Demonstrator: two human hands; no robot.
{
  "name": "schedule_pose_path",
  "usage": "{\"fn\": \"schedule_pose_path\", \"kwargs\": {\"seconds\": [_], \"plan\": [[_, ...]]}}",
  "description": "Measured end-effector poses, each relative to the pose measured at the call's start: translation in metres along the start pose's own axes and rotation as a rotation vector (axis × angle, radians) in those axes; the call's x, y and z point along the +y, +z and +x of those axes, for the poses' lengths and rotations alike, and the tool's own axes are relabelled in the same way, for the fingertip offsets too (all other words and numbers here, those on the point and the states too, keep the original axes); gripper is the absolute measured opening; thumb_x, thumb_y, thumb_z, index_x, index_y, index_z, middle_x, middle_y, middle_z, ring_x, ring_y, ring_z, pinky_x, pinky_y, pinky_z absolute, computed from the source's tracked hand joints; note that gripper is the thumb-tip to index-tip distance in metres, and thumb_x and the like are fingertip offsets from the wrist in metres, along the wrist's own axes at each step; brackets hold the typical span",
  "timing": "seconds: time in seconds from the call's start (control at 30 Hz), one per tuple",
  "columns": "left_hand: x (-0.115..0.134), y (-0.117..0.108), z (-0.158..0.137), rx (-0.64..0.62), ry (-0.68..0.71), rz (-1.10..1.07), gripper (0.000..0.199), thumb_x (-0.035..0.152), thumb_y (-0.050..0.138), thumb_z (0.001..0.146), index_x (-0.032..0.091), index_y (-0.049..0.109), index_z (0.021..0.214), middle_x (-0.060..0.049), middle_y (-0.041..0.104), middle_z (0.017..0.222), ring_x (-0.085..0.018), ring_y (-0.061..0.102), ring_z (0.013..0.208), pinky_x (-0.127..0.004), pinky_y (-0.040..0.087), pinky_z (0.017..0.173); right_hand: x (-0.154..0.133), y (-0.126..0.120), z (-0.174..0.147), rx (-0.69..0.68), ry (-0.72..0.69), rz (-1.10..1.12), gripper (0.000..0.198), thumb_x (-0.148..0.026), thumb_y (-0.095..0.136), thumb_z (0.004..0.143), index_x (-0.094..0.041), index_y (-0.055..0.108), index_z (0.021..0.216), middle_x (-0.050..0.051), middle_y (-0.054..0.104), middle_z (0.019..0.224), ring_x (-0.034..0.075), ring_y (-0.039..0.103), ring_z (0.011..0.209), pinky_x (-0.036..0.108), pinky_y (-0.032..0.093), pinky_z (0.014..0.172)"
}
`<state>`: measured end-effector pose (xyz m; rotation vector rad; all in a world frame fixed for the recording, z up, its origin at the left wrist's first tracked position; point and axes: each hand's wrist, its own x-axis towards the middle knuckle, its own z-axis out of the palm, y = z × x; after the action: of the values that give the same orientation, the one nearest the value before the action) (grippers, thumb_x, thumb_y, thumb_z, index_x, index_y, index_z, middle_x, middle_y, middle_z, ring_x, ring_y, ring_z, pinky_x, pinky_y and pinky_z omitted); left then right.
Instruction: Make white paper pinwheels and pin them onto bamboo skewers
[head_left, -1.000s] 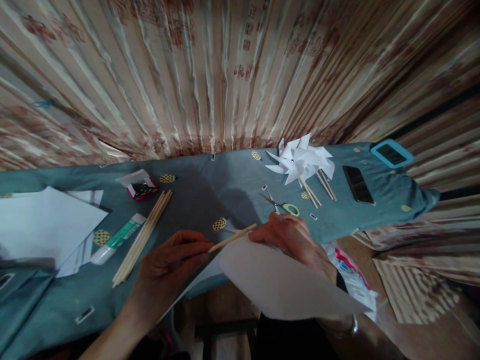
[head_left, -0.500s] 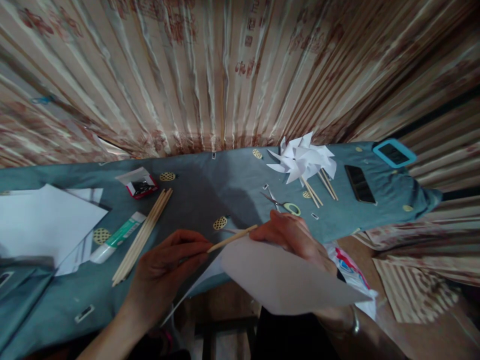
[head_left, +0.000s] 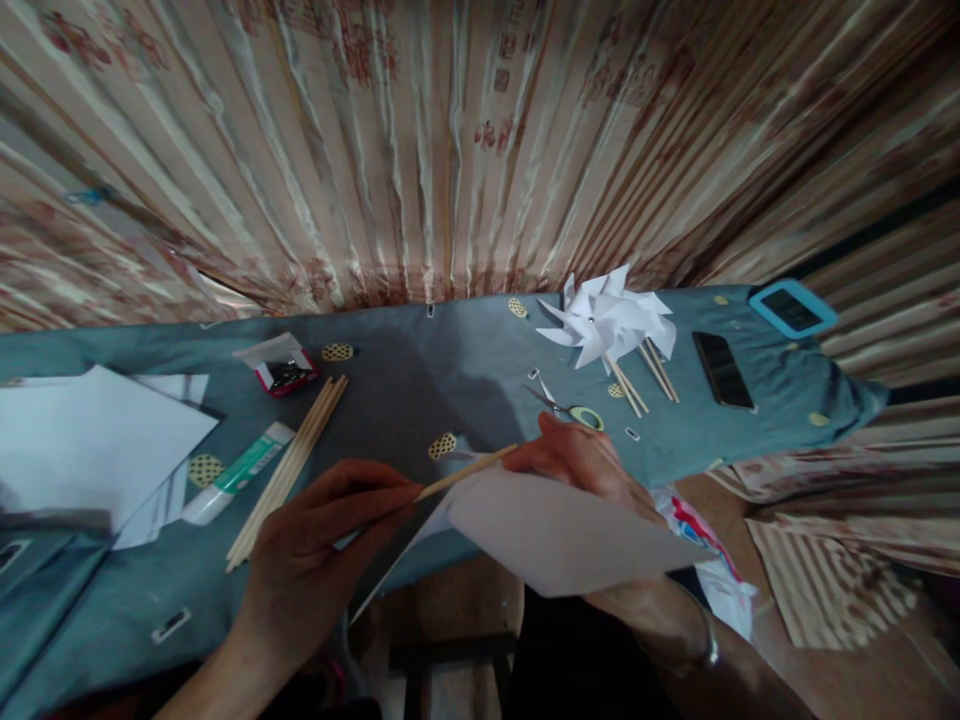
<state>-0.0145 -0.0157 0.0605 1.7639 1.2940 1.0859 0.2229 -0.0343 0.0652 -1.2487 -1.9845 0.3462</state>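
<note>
My left hand (head_left: 322,530) pinches one end of a thin wooden stick (head_left: 466,472), its fingers closed. The far end of that stick meets the fingertips of my right hand (head_left: 577,465). A white paper pinwheel (head_left: 562,540) with curved, folded blades hangs under my right hand, close against the stick. My right fingers are closed at the paper and the stick tip. Whether a pin joins the two is hidden by the fingers and paper. A pair of scissors (head_left: 586,417) with light green handles lies just beyond my right hand.
Left on the cloth-covered table are white paper sheets (head_left: 90,440), a glue stick (head_left: 238,475), several wooden sticks (head_left: 289,470) and an open box of pins (head_left: 286,372). Finished pinwheels (head_left: 611,315), a phone (head_left: 722,370) and a blue-framed tablet (head_left: 793,307) lie right. A curtain (head_left: 420,150) hangs behind.
The paper pinwheel has tilted a little, its lower blade rising and shifting left. Both hands keep their hold on the stick and paper. The view has shifted very slightly.
</note>
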Motion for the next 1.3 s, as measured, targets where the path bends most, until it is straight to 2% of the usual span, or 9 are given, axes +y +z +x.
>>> {"fn": "schedule_pose_path", "kwargs": {"seconds": [0.13,0.3,0.4,0.5,0.6,0.8,0.93,1.13,1.3], "plan": [[0.001,-0.004,0.0,0.008,0.114,0.12,0.024,0.039,0.061,0.091,0.028,0.079,0.08,0.001,0.075,0.081,-0.01,0.072,0.068,-0.013,0.058,0.065,0.002,0.004,0.0,0.077,-0.093,-0.01,0.068,-0.028,0.058,0.094,-0.031,0.026,0.154,0.004,0.074,0.099,0.025,0.07,0.098,0.048,0.058,0.091],[-0.001,-0.008,-0.002,-0.002,0.203,0.243,0.027,0.037,0.057,0.094,0.025,0.079,0.085,0.0,0.075,0.086,-0.009,0.072,0.071,-0.012,0.056,0.068,-0.001,0.002,0.004,0.092,-0.127,-0.057,0.069,-0.026,0.057,0.094,-0.029,0.025,0.155,0.004,0.075,0.099,0.025,0.07,0.094,0.047,0.059,0.089],[-0.004,-0.008,-0.005,0.0,0.232,0.285,0.025,0.034,0.056,0.095,0.026,0.078,0.09,0.001,0.075,0.09,-0.008,0.072,0.074,-0.012,0.056,0.07,-0.003,0.001,0.005,0.091,-0.124,-0.063,0.068,-0.026,0.057,0.094,-0.032,0.025,0.154,0.003,0.075,0.099,0.025,0.07,0.093,0.046,0.058,0.089],[-0.007,-0.01,-0.008,-0.021,0.248,0.313,0.021,0.031,0.057,0.094,0.027,0.077,0.093,0.002,0.074,0.093,-0.009,0.071,0.076,-0.012,0.055,0.072,-0.003,0.002,0.005,0.095,-0.139,-0.074,0.069,-0.026,0.056,0.094,-0.029,0.025,0.155,0.004,0.075,0.098,0.024,0.069,0.096,0.044,0.058,0.09],[-0.009,-0.012,-0.009,-0.035,0.247,0.33,0.018,0.028,0.059,0.093,0.029,0.077,0.095,0.002,0.074,0.094,-0.01,0.071,0.077,-0.014,0.056,0.072,-0.003,0.004,0.004,0.112,-0.126,-0.098,0.067,-0.033,0.052,0.095,-0.029,0.023,0.155,0.006,0.074,0.099,0.027,0.069,0.098,0.046,0.058,0.09],[-0.008,-0.012,-0.009,-0.006,0.263,0.29,0.017,0.025,0.061,0.09,0.029,0.077,0.094,0.002,0.075,0.093,-0.011,0.071,0.075,-0.017,0.056,0.069,-0.003,0.008,0.004,0.126,-0.1,-0.112,0.063,-0.037,0.05,0.095,-0.031,0.026,0.154,0.009,0.073,0.11,0.03,0.068,0.104,0.05,0.058,0.091],[-0.012,-0.014,-0.012,-0.035,0.246,0.311,0.021,0.017,0.063,0.087,0.028,0.077,0.098,0.001,0.075,0.097,-0.011,0.07,0.079,-0.017,0.055,0.072,-0.001,0.007,0.004,0.048,-0.108,-0.079,0.066,-0.032,0.05,0.096,-0.029,0.022,0.155,0.01,0.071,0.119,0.031,0.065,0.113,0.053,0.055,0.096],[-0.018,-0.018,-0.016,-0.098,0.258,0.382,0.02,0.017,0.063,0.089,0.025,0.076,0.101,0.0,0.073,0.1,-0.011,0.069,0.084,-0.016,0.054,0.077,0.001,0.005,0.004,-0.033,-0.072,-0.047,0.071,-0.027,0.052,0.095,-0.035,0.017,0.155,0.006,0.071,0.118,0.029,0.065,0.114,0.051,0.054,0.098],[-0.02,-0.017,-0.016,-0.098,0.214,0.354,0.02,0.021,0.062,0.089,0.028,0.077,0.1,0.0,0.074,0.098,-0.012,0.069,0.081,-0.019,0.056,0.075,0.006,0.009,0.0,-0.063,-0.032,-0.003,0.06,-0.035,0.044,0.099,-0.038,0.018,0.154,0.004,0.071,0.116,0.027,0.065,0.112,0.049,0.054,0.096]]}}
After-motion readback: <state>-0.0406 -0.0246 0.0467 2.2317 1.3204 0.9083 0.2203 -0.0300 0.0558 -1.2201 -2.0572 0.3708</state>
